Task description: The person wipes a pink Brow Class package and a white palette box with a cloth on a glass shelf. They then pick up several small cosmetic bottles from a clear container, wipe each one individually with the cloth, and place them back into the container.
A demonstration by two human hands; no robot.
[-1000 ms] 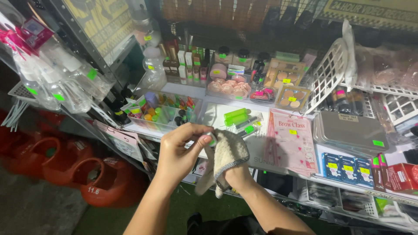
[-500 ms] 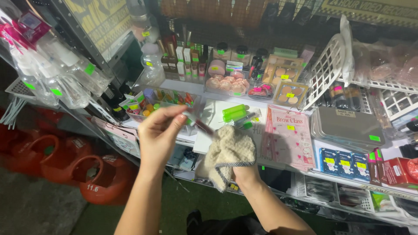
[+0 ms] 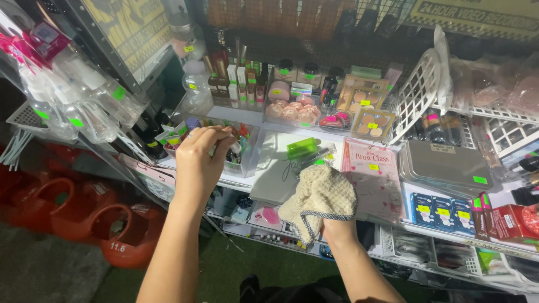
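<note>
At your far left, clear bagged items with green stickers hang off a wire rack, and below them red plastic jugs sit on the floor; neither is near your hands.

Your left hand is over the clear bin of small colourful cosmetic items on the white shelf; your fingers are bunched together at the tips, pinched at the bin's upper edge (whether they have hold of anything I cannot tell, as the fingertips hide whatever is there); the bin stands just left of the flat grey tray.

That grey tray lies on the shelf between your two hands, with a green-capped item and some thin sticks at its far end; behind it, along the back of the shelf, stand small bottles and tubes and round pink compacts.

Your right hand is closed tight around a cream knitted cloth with a grey edge; the cloth is bunched up above your fist and covers most of it, held just at the front edge of the shelf, touching nothing else that I can see.

Just right of the cloth lies a pink flat packet; beyond it a stack of grey trays, then blue packets and a red box at the far right; a white wire basket leans tilted above them.
</note>
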